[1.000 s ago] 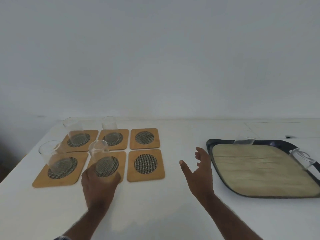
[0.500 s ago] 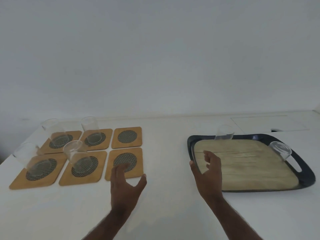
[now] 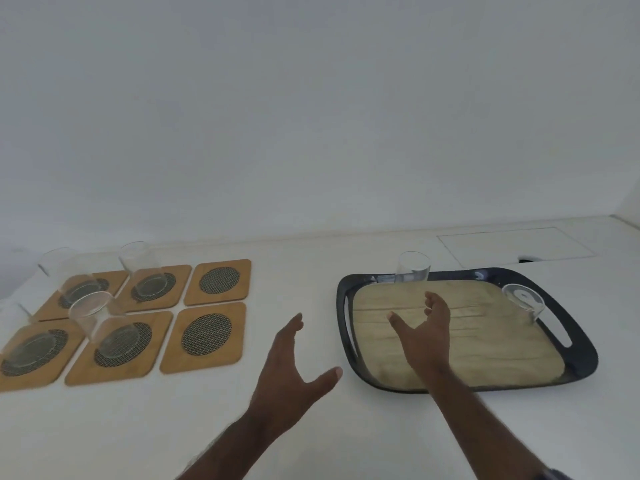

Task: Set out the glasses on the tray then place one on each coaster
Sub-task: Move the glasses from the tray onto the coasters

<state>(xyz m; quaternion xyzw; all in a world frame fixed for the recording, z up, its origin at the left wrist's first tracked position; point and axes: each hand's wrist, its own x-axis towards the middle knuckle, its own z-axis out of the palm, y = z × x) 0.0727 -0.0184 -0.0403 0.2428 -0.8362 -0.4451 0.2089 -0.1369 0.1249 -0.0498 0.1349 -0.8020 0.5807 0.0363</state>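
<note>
White counter (image 3: 194, 420), smooth matte, runs up to a plain white wall (image 3: 311, 116); thin rectangular panel outline (image 3: 516, 245) set flush in the far right w/ a small dark notch at its front edge.

Left: six coasters (image 3: 217, 337), 2x3 grid, wood-tone squares w/ rounded corners, each w/ a dark round mesh inset. Four carry a clear straight-walled glass; front-mid glass (image 3: 100, 323) and back-mid glass (image 3: 140, 268) are sharpest, the two left-col ones partly cut by frame edge/blurred. The two right-col coasters are bare.

Right: tray (image 3: 346, 292), dark glossy rim, rounded-square, slot handles on both sides, tan wood-grain liner inside. Two clear glasses in it: one upright at back edge (image 3: 412, 268), one at the right side by the handle slot (image 3: 524, 303); it looks tilted, could be lens distortion, can't tell.

Our hands, both empty:
- left hand (image 3: 291, 382) over bare counter btwn coasters and tray, fingers (image 3: 292, 327) spread wide, thumb out toward tray, touching nothing.
- right hand (image 3: 424, 336) above tray's left-centre, fingers (image 3: 434, 301) loosely curled and apart, near the back glass but not touching.
</note>
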